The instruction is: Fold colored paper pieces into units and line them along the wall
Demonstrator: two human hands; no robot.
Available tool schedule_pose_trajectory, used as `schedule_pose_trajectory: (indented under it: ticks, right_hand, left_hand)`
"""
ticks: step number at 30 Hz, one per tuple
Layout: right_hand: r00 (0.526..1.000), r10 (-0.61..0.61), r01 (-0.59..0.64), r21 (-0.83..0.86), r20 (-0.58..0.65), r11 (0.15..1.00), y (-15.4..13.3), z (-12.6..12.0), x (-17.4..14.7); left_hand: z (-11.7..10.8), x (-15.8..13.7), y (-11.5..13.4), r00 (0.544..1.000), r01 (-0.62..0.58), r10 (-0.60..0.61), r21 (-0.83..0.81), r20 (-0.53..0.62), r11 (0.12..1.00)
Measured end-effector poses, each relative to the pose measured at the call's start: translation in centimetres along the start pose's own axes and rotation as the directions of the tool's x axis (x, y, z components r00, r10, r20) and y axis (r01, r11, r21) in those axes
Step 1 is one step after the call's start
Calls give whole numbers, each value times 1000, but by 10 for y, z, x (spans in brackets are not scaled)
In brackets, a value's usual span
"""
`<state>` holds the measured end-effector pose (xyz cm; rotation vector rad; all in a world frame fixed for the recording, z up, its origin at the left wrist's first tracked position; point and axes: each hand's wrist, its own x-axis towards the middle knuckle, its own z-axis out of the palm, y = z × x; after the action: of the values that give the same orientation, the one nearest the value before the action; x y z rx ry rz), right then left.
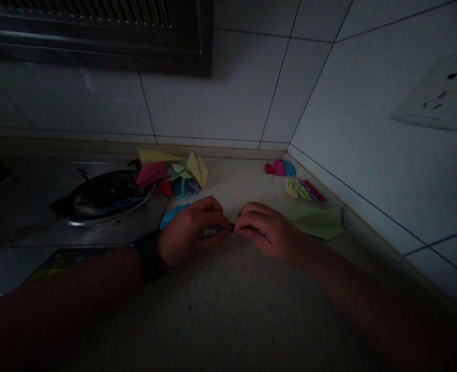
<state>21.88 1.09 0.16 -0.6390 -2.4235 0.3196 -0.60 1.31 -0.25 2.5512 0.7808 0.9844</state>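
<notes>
Over the speckled countertop (228, 310), my left hand (195, 227) and my right hand (269, 230) meet fingertip to fingertip. Both are closed in a pinch on a small dark piece (233, 227), mostly covered by the fingers; its kind cannot be made out. A dark band (149, 256) circles my left wrist. Blue paper (174, 214) lies partly behind my left hand. To the right of my right hand rests a light green folded sheet (318, 222).
Folded paper shapes, among them a yellow one (198, 170) and a pink one (151, 173), are heaped beside the gas burner (110, 194). More small folded papers (303, 189) sit by the right wall. A range hood (96, 36) overhangs the stove; a socket (437, 93) is on the wall.
</notes>
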Motion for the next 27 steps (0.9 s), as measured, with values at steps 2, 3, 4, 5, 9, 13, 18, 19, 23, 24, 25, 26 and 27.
schedule_pose_trajectory:
  ticks: [2,3,4,5,9,13,18,19,23,24,25,26,27]
  right_hand:
    - [1000,-9,9,-4,1,1000,-1,1,1]
    - [1000,-14,14,-6,0,1000,-1,1,1]
    - [1000,-16,16,-9,-3,1000,-1,1,1]
    - [1000,-13,13,-14,-6,1000,-1,1,1]
    - [998,9,-11,-39,-57,999,4,1,-2]
    - [996,18,-25,-78,-88,997,11,-1,-4]
    - [998,11,-19,-129,-68,992,11,-4,-3]
    - [998,9,-18,-129,-68,991,10,-4,-3]
    - [998,-4,-2,-90,-67,996,5,-3,-3]
    - [998,-3,-1,-77,-59,997,4,-2,-3]
    - [999,-1,-2,-66,-50,998,3,-1,-3]
    - [999,1,-3,-58,-44,998,3,1,-3]
    - [999,1,-3,-51,-43,999,2,1,-3]
  left_hand:
    - [0,0,0,1000,-4,4,9,4,1000]
    - [0,0,0,1000,-5,5,12,3,1000]
    - [0,0,0,1000,-4,4,11,3,1000]
    - [0,0,1,1000,-4,4,8,2,1000]
    - [1,1,1,999,40,-41,-15,-33,999]
    - [1,0,0,995,80,-81,-3,-53,997]
    - [0,0,-3,998,64,-64,2,-17,998]
    - [1,0,-3,998,63,-63,2,-13,998]
    - [2,-1,-3,997,73,-73,-12,-20,997]
    - [3,-1,-3,997,70,-70,-17,-21,997]
    - [4,-1,-3,998,61,-61,-19,-19,998]
    - [4,-1,-2,999,49,-49,-17,-15,999]
    - [4,-1,-2,999,35,-35,-12,-12,999]
